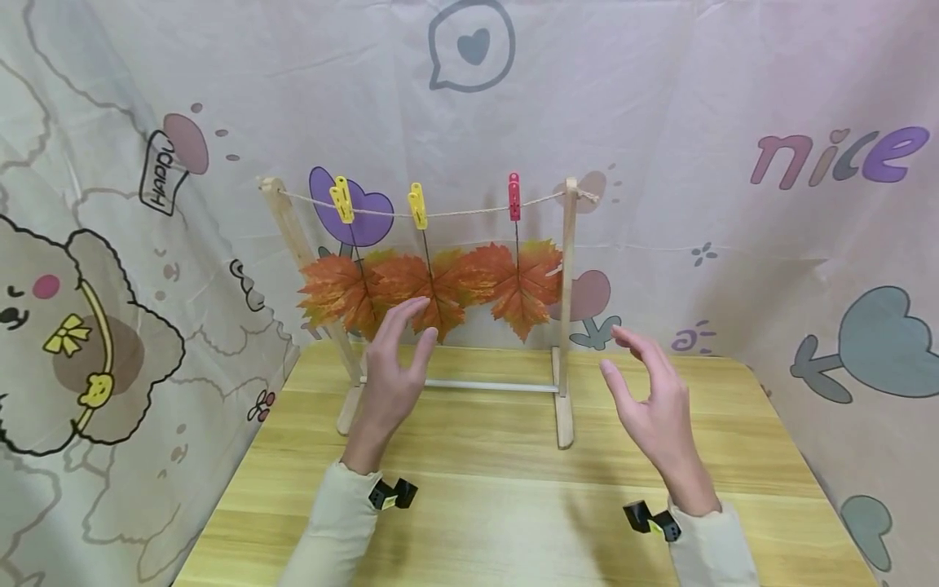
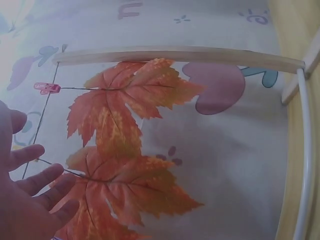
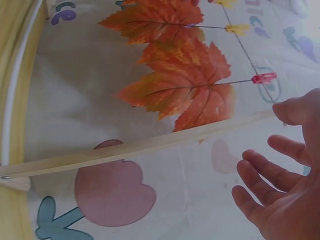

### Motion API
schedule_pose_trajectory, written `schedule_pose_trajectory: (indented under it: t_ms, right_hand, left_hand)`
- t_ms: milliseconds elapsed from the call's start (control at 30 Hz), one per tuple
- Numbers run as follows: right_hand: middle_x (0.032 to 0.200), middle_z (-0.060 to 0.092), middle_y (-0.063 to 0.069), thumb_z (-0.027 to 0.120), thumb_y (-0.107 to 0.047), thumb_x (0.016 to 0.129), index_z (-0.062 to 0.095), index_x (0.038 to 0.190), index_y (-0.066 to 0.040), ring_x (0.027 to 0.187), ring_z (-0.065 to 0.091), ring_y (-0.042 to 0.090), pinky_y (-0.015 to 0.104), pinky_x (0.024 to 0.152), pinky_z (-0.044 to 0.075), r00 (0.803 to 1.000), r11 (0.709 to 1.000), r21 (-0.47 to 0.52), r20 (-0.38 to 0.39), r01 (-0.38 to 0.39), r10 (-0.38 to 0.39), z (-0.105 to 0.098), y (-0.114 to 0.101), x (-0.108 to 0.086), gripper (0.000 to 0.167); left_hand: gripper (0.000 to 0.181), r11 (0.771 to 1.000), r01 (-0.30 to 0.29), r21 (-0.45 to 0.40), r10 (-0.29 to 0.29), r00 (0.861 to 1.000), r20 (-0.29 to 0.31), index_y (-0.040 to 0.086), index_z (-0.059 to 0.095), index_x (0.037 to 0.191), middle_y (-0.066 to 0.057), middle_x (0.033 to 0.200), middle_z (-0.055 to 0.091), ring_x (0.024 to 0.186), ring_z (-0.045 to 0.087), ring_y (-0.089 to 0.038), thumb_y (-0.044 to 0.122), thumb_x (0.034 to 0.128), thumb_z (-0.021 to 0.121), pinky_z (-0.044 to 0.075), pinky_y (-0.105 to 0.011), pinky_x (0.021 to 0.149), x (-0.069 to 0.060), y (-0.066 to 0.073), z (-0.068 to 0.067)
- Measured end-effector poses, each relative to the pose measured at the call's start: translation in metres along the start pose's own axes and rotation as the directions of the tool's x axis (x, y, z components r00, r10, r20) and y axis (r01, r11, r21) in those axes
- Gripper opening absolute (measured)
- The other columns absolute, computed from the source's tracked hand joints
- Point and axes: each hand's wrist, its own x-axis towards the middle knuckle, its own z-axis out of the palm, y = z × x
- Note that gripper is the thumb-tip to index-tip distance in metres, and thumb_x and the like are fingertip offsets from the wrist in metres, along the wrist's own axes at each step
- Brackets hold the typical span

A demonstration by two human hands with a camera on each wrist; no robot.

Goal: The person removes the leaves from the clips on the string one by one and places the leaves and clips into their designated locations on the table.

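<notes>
Hanging in a row by their stems from a twine line [image 1: 469,214], three orange maple leaves sit between the posts of a wooden rack: the left leaf [image 1: 333,285] and middle leaf [image 1: 411,281] each under a yellow clothespin, the right leaf [image 1: 517,277] under a pinkish-red clothespin [image 1: 514,197]. Neighbouring leaves meet or overlap at their edges, and the right one reaches the right post [image 1: 567,310]. A white rod [image 1: 491,386] joins the posts low down, above a wood-grain table [image 1: 477,505]. The left hand [image 1: 396,367] is raised in front of the rack's left half, thumb and fingers apart and bent slightly; the right hand [image 1: 653,408] is raised right of the right post, its thumb and fingers likewise apart. Behind everything hangs a cartoon-printed cloth [image 1: 675,65].
</notes>
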Motion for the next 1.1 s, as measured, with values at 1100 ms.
schedule_pose_trajectory:
  t_ms: [1100]
  right_hand:
    - [0.135,0.057,0.025,0.072,0.005,0.089,0.058,0.134,0.008,0.123,0.055,0.037,0.054,0.106,0.046,0.996,0.992,0.087,0.014,0.086,-0.088,-0.002,-0.072,0.112,0.047]
  left_hand:
    - [0.033,0.966,0.113,-0.231,-0.109,0.994,0.033,-0.013,0.058,0.131,-0.03,0.132,0.059,0.13,0.053,-0.042,-0.001,0.0999,0.061,0.037,-0.056,0.113,0.076,0.055,0.036]
